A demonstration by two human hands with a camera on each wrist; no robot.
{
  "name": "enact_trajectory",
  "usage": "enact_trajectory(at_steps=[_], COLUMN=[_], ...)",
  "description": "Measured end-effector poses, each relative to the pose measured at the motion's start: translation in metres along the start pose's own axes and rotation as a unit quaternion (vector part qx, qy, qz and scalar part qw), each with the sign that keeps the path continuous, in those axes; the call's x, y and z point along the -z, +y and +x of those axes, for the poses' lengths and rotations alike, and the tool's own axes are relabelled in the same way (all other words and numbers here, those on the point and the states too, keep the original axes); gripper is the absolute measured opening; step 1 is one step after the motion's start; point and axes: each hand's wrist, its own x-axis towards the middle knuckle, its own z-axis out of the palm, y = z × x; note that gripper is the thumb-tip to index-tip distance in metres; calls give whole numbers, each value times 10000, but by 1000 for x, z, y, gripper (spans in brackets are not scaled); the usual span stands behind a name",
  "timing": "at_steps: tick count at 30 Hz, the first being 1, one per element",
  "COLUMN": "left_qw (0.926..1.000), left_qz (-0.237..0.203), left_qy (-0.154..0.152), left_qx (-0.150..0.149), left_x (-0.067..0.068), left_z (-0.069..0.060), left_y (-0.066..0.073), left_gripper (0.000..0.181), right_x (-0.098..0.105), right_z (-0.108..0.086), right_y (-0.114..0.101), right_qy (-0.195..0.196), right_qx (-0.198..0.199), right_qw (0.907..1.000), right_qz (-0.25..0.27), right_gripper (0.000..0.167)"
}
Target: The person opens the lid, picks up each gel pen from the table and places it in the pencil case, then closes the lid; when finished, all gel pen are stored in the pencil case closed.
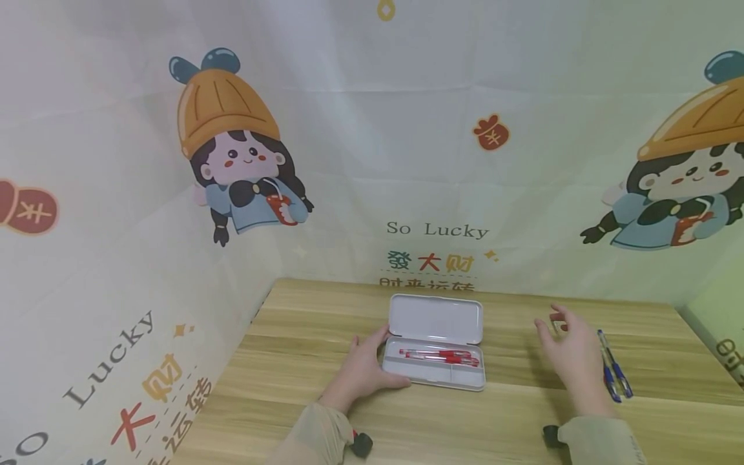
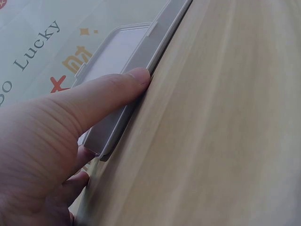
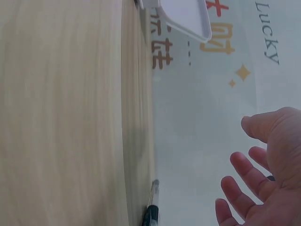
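Note:
On the table lies a pale pencil case [image 1: 424, 374] with its lid [image 1: 436, 320] raised at the back; red pens [image 1: 444, 356] rest in its rear compartment. My left hand [image 1: 363, 369] grips the case's left end, and in the left wrist view the thumb of that hand [image 2: 42, 136] presses along the front wall of the case [image 2: 110, 129]. My right hand [image 1: 575, 361] is above the table, right of the case, holding nothing, its fingers loosely bent. Two blue pens [image 1: 616, 371] lie just right of it. The right wrist view shows this hand [image 3: 277, 174] with fingers apart.
The wooden table [image 1: 308, 323] meets a printed cloth backdrop [image 1: 349, 161] along its back and left edges. Small black objects sit at both wrists, by the sleeves.

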Motion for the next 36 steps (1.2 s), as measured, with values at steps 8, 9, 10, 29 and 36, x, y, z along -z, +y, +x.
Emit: enact_trajectory(at_steps=[8,9,10,29,36], left_qw=[10000,10000,10000,10000,10000], left_qz=[14,23,16,30,22], left_qy=[4,2,6,77,61], left_qx=[15,12,6,-45,-21], left_x=[-2,-2,-1,-1,-2], left_z=[1,1,1,0,1], left_y=[-2,-2,-2,0,-1], left_gripper=[126,126,126,126,127], right_x=[8,8,8,27,33], right_z=[1,1,1,1,2], right_y=[15,17,19,49,62], right_qy=[25,25,19,118,98], right_qx=[-221,-245,-267,-966,-1325], right_qw=[9997,9996,9996,9947,9903], right_qz=[-89,-113,-135,-336,-397], right_gripper=[59,59,59,62,64])
